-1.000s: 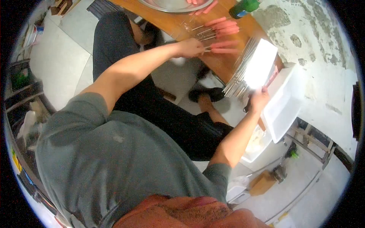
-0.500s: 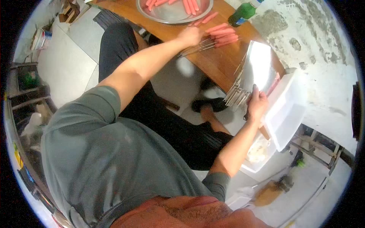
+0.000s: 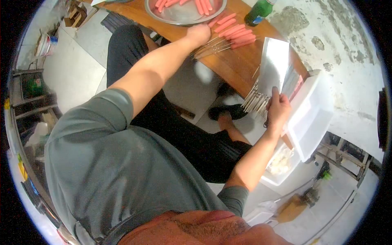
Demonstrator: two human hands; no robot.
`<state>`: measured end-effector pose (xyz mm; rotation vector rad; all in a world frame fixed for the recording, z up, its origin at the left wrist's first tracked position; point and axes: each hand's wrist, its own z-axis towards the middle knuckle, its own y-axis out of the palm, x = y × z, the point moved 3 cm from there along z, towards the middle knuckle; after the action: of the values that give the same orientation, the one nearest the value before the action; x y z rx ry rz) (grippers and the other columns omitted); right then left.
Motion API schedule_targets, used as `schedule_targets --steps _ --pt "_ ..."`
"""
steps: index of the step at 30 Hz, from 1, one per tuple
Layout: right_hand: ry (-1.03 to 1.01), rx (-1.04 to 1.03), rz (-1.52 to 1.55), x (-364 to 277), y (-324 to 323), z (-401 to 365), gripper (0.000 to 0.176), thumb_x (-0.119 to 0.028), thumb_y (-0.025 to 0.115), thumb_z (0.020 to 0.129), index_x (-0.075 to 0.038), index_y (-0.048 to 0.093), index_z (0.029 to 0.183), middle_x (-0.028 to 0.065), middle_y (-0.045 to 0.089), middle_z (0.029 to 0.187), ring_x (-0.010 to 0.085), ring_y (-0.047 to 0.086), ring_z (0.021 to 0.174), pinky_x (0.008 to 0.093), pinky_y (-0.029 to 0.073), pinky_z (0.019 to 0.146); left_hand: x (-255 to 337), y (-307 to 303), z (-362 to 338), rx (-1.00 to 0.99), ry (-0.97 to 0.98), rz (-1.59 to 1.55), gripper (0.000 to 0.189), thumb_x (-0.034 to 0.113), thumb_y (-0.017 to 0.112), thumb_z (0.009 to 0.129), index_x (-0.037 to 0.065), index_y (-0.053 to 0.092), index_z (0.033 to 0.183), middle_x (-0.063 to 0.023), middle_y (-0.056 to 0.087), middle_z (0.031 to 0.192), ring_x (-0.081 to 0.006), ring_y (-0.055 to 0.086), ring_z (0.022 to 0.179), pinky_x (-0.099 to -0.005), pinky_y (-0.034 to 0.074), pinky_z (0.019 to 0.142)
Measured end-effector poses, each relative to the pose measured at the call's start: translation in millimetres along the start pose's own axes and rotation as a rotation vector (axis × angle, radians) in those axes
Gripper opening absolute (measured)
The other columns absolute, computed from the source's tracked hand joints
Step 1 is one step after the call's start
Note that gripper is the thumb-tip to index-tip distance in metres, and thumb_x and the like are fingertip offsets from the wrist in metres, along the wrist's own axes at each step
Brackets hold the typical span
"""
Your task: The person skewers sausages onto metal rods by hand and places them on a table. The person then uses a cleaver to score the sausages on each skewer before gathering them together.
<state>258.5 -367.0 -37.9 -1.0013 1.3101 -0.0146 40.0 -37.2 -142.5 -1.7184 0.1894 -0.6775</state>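
A cleaver with a broad, shiny blade (image 3: 274, 61) is gripped in my right hand (image 3: 279, 109), the thumb lying along the blade. Beneath and beside that blade, a bundle of metal skewers (image 3: 257, 100) pokes past the table edge. My left hand (image 3: 199, 34) is closed at the near edge of the table, at the lower end of a pink sausage (image 3: 214, 21); its fingertips are partly hidden. Right beside it lies a row of skewered sausages (image 3: 232, 31), their thin sticks (image 3: 213, 50) pointing back over the edge.
A metal pan (image 3: 183, 17) with several sausages stands on the wooden table (image 3: 232, 69). Behind the row is a green bottle (image 3: 259, 13) near the stained wall. To the right, a white plastic box (image 3: 312, 118) leans beside the table, and a bag of pale pieces (image 3: 281, 161) lies below it.
My left hand has shifted slightly left and away from me, and the sausages near it now lie more spread out. The cleaver has turned a little in my right hand.
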Motion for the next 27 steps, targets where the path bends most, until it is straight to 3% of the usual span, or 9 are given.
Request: schedule_targets --steps 2,8,11,14,16,20,23,26,27 --pt "0.003 -0.008 0.005 -5.5 -1.4 -1.8 0.041 -0.035 0.065 0.093 -0.003 0.058 0.069 0.001 0.05 0.053 0.009 0.045 0.047 0.0253 0.034 0.045 -3.7 9.9 1.9 0.132 0.0 -0.072 0.024 0.015 0.05 0.088 -0.002 0.06 0.102 -0.0277 0.067 0.098 -0.0414 0.067 0.095 -0.0528 0.053 0.08" --pt "0.007 -0.001 0.028 -14.6 -4.7 -5.2 0.041 -0.035 0.065 0.093 0.0 0.06 0.071 0.0022 0.052 0.055 0.0101 0.047 0.048 0.0263 0.036 0.046 -1.2 -14.0 -16.5 0.162 -0.018 -0.228 0.027 0.016 0.044 0.094 -0.003 0.061 0.102 -0.0297 0.066 0.103 -0.0453 0.064 0.098 -0.0546 0.05 0.082" --pt "0.014 0.0 -0.016 -11.4 -7.8 -4.9 0.039 -0.035 0.067 0.091 0.002 0.066 0.079 0.0046 0.057 0.057 0.0119 0.051 0.051 0.0288 0.041 0.049 0.0 -9.0 -47.5 0.256 0.171 -0.308 0.025 0.021 0.049 0.096 0.0 0.061 0.1 -0.023 0.069 0.089 -0.0376 0.067 0.076 -0.0478 0.052 0.068" --pt "0.038 -0.005 -0.048 -11.1 -7.6 -7.6 0.038 -0.035 0.067 0.09 0.002 0.069 0.082 0.0058 0.06 0.057 0.0133 0.055 0.052 0.0304 0.044 0.051 18.1 1.8 -95.2 -0.278 -0.02 -0.913 0.022 0.029 0.053 0.099 0.008 0.06 0.1 -0.0059 0.064 0.075 -0.0178 0.059 0.058 -0.0326 0.046 0.051" --pt "0.062 -0.018 -0.039 -10.2 -4.4 -5.9 0.038 -0.036 0.067 0.09 0.001 0.069 0.081 0.006 0.06 0.057 0.0136 0.056 0.053 0.0309 0.045 0.052 21.5 36.2 -116.7 -0.511 -0.127 -1.25 0.019 0.031 0.053 0.1 0.012 0.058 0.097 0.0041 0.05 0.067 -0.0054 0.042 0.053 -0.0225 0.033 0.046" --pt "0.089 -0.039 -0.084 3.8 4.5 -3.9 0.039 -0.036 0.067 0.091 -0.001 0.065 0.074 0.0053 0.057 0.056 0.0135 0.053 0.051 0.0302 0.042 0.05 27.1 60.7 -136.9 -0.743 -0.144 -1.159 0.02 0.03 0.051 0.101 0.012 0.055 0.093 0.0045 0.043 0.063 -0.0067 0.037 0.05 -0.0237 0.031 0.044" --pt "0.115 -0.049 -0.002 15.9 16.8 -3.6 0.043 -0.037 0.068 0.09 -0.002 0.06 0.067 0.0034 0.053 0.054 0.0117 0.047 0.046 0.0286 0.037 0.045 20.7 66.4 -130.4 -0.719 -0.072 -1.098 0.021 0.023 0.05 0.099 0.005 0.06 0.095 -0.0021 0.056 0.07 -0.0112 0.049 0.053 -0.0261 0.039 0.047" --pt "0.07 -0.082 -0.204 29.6 28.7 -0.4 0.046 -0.042 0.065 0.09 0.003 0.07 0.083 0.0155 0.065 0.064 0.0251 0.064 0.062 0.0382 0.05 0.064 13.6 66.0 -128.6 -0.672 -0.04 -1.012 0.02 0.017 0.049 0.097 0.001 0.061 0.094 -0.0073 0.064 0.075 -0.0146 0.058 0.058 -0.0288 0.046 0.05" --pt "0.06 -0.095 -0.271 33.9 34.3 1.0 0.047 -0.043 0.064 0.089 0.003 0.071 0.089 0.0215 0.068 0.073 0.0332 0.068 0.073 0.0418 0.051 0.072 12.3 64.7 -130.3 -0.663 -0.057 -0.989 0.02 0.017 0.049 0.096 0.001 0.061 0.095 -0.0073 0.064 0.075 -0.0147 0.058 0.058 -0.0288 0.046 0.05"
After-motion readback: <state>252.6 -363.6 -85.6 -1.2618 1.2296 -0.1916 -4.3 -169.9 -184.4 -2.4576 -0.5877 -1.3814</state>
